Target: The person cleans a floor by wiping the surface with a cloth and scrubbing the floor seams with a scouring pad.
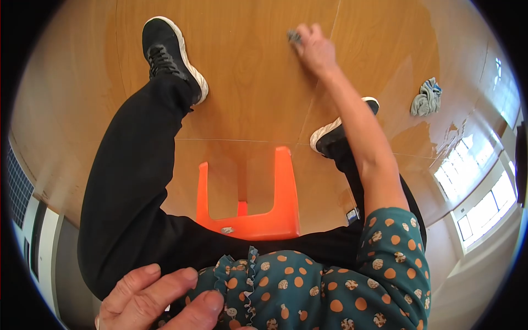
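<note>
On the wood-patterned tile floor [242, 71], my right hand [318, 50] is stretched far forward. Its fingers are closed on a small grey scouring ball [294, 36] that looks like steel wool, pressed against the tiles. My left hand [159, 300] is close to the camera, over my lap at the bottom left. Its fingers are bent a little and apart, with nothing visible in them; part of the hand falls outside the view. A crumpled grey cloth [426, 99] lies on the floor to the right, beyond my right shoe.
I sit on an orange plastic stool [247, 228] with its legs showing between my knees. My left shoe [170, 60] and right shoe [333, 135] stand wide apart. Wet patches shine on the right, near a bright window [487, 212]. A small dark object [352, 215] is beside my right leg.
</note>
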Demonstrator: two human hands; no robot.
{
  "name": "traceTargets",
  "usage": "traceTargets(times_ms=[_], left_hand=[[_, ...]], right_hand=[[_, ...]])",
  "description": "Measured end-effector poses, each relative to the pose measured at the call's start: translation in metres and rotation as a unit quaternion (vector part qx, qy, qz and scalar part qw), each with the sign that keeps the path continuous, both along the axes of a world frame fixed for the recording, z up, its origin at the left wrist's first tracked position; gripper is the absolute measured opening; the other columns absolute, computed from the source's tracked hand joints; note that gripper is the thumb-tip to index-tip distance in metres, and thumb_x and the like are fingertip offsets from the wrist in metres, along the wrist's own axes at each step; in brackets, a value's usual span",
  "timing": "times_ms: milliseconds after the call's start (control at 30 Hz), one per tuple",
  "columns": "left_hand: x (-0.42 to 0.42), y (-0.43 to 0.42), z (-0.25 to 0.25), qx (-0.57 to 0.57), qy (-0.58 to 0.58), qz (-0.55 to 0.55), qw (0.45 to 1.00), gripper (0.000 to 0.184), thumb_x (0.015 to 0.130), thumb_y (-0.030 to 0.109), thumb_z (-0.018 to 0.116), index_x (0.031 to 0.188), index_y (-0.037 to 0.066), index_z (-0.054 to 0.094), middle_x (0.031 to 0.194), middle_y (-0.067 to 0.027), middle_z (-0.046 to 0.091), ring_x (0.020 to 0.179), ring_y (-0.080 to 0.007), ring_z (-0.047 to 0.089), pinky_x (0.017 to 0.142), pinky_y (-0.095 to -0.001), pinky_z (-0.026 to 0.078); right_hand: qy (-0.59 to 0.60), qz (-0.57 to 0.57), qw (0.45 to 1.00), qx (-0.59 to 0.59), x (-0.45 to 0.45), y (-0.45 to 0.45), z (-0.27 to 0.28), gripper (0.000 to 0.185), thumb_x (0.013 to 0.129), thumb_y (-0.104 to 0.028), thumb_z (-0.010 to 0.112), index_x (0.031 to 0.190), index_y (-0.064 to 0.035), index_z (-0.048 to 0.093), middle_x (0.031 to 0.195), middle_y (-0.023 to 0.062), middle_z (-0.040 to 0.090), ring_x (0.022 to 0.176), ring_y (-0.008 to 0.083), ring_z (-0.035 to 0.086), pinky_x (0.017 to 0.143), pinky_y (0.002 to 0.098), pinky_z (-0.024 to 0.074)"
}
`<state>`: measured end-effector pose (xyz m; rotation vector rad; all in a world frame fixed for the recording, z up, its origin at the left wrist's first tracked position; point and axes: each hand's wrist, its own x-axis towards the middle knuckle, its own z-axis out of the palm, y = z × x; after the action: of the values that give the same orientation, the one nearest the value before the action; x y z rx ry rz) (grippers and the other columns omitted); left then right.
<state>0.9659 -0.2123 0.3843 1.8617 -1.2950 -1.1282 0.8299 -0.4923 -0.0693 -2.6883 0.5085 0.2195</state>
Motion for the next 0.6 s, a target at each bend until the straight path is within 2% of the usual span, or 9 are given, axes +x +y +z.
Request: traceTargets(times_ms=[33, 100, 133, 267, 300, 367, 433, 500, 600], left_hand=[[-0.001, 0.002, 0.002, 0.002, -0.004, 0.008, 1.0, 0.017, 0.091, 0.016, 0.069, 0.106, 0.008, 0.073, 0.115, -0.0192, 0.069, 0.102, -0.038, 0.069, 0.092, -0.05, 0.056], [-0.001, 0.005, 0.006, -0.01, -0.011, 0.012, 1.0, 0.017, 0.091, 0.016, 0.069, 0.106, 0.008, 0.073, 0.116, -0.019, 0.069, 0.102, -0.0379, 0.069, 0.092, -0.0499, 0.056], [-0.001, 0.007, 0.009, -0.016, -0.014, 0.013, 1.0, 0.017, 0.091, 0.016, 0.069, 0.106, 0.009, 0.073, 0.116, -0.0187, 0.069, 0.102, -0.0377, 0.069, 0.092, -0.0498, 0.056], [0.002, 0.012, 0.01, -0.035, -0.017, 0.017, 0.999, 0.017, 0.09, 0.015, 0.07, 0.106, 0.01, 0.073, 0.117, -0.0177, 0.069, 0.103, -0.0371, 0.069, 0.092, -0.0493, 0.056], [0.002, 0.013, 0.009, -0.038, -0.014, 0.019, 0.999, 0.017, 0.09, 0.015, 0.07, 0.106, 0.01, 0.073, 0.117, -0.0174, 0.069, 0.103, -0.037, 0.069, 0.092, -0.0492, 0.056], [0.002, 0.013, 0.008, -0.043, -0.012, 0.02, 0.999, 0.017, 0.09, 0.015, 0.07, 0.106, 0.011, 0.073, 0.117, -0.0169, 0.069, 0.103, -0.0367, 0.069, 0.092, -0.049, 0.056], [0.002, 0.013, 0.008, -0.041, -0.013, 0.015, 0.999, 0.017, 0.089, 0.015, 0.07, 0.106, 0.012, 0.073, 0.117, -0.0164, 0.069, 0.104, -0.0364, 0.069, 0.092, -0.0488, 0.056], [0.001, 0.012, 0.008, -0.041, -0.012, 0.011, 0.999, 0.017, 0.089, 0.015, 0.07, 0.106, 0.012, 0.073, 0.118, -0.0158, 0.069, 0.104, -0.0361, 0.069, 0.093, -0.0486, 0.056], [-0.003, 0.009, 0.006, -0.037, -0.013, 0.008, 0.999, 0.018, 0.089, 0.015, 0.07, 0.106, 0.013, 0.074, 0.118, -0.015, 0.069, 0.104, -0.0356, 0.069, 0.093, -0.0482, 0.056]], right_hand=[[-0.018, -0.025, 0.999, -0.023, 0.021, -0.023, -0.003, 0.024, 0.091, -0.03, 0.065, 0.107, -0.0133, 0.058, 0.097, 0.0102, 0.057, 0.067, 0.031, 0.062, 0.064, 0.0423, 0.0533], [0.106, -0.113, 0.988, -0.021, 0.071, -0.064, -0.006, 0.039, 0.091, -0.042, 0.057, 0.117, -0.0133, 0.066, 0.113, 0.0152, 0.063, 0.09, 0.0401, 0.066, 0.08, 0.0462, 0.0539], [0.102, -0.112, 0.988, -0.027, 0.074, -0.074, 0.001, 0.039, 0.091, -0.042, 0.057, 0.117, -0.0133, 0.066, 0.113, 0.0152, 0.063, 0.09, 0.0401, 0.066, 0.08, 0.0462, 0.0539], [0.08, -0.123, 0.977, 0.155, 0.073, -0.098, 0.031, 0.048, 0.089, -0.044, 0.053, 0.113, -0.006, 0.067, 0.111, 0.0159, 0.065, 0.093, 0.041, 0.065, 0.084, 0.0439, 0.0528], [0.055, -0.126, 0.963, 0.232, 0.058, -0.086, 0.051, 0.046, 0.087, -0.039, 0.054, 0.105, 0.0015, 0.067, 0.101, 0.0193, 0.065, 0.087, 0.0403, 0.063, 0.081, 0.0436, 0.0525], [0.068, -0.13, 0.963, 0.228, 0.019, -0.07, 0.051, 0.04, 0.086, -0.032, 0.059, 0.105, 0.0025, 0.062, 0.101, 0.0216, 0.061, 0.081, 0.0409, 0.062, 0.077, 0.0444, 0.0533], [0.037, -0.07, 0.993, 0.085, -0.041, -0.048, 0.032, 0.034, 0.086, -0.026, 0.062, 0.107, 0.0007, 0.056, 0.103, 0.0211, 0.055, 0.078, 0.0417, 0.062, 0.073, 0.0459, 0.0542], [0.075, -0.03, 0.996, 0.024, -0.085, -0.027, 0.015, 0.03, 0.086, -0.018, 0.065, 0.109, -0.0039, 0.051, 0.105, 0.018, 0.05, 0.08, 0.0415, 0.063, 0.07, 0.0483, 0.0554], [0.089, -0.016, 0.995, -0.029, -0.089, -0.014, 0.013, 0.027, 0.085, -0.011, 0.066, 0.107, -0.0088, 0.051, 0.104, 0.0155, 0.05, 0.079, 0.0381, 0.064, 0.068, 0.0482, 0.0561]])
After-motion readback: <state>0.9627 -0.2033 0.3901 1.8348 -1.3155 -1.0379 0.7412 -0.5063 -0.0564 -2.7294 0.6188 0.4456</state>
